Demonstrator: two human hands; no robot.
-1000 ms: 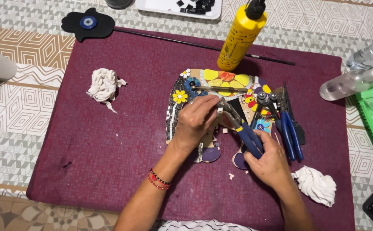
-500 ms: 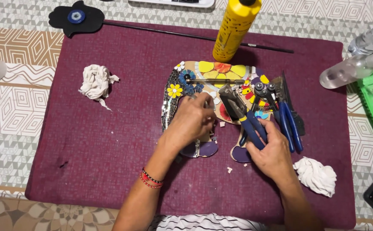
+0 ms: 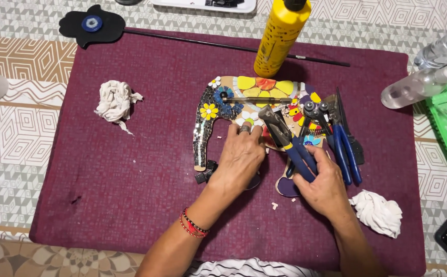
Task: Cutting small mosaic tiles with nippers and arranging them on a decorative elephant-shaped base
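Mosaic elephant (image 3: 223,105) tiled along far side, near part bare; left hand (image 3: 241,156) presses a tile flat, right hand (image 3: 323,182) clasps blue-handled nippers (image 3: 287,143).

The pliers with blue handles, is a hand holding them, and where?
Yes. The right hand grips the pliers by their blue handles, with the metal jaws over the mosaic elephant. The left hand holds nothing visible; it presses on the mosaic.

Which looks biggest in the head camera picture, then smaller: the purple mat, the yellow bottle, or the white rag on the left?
1. purple mat
2. yellow bottle, partly cut off at the top
3. white rag
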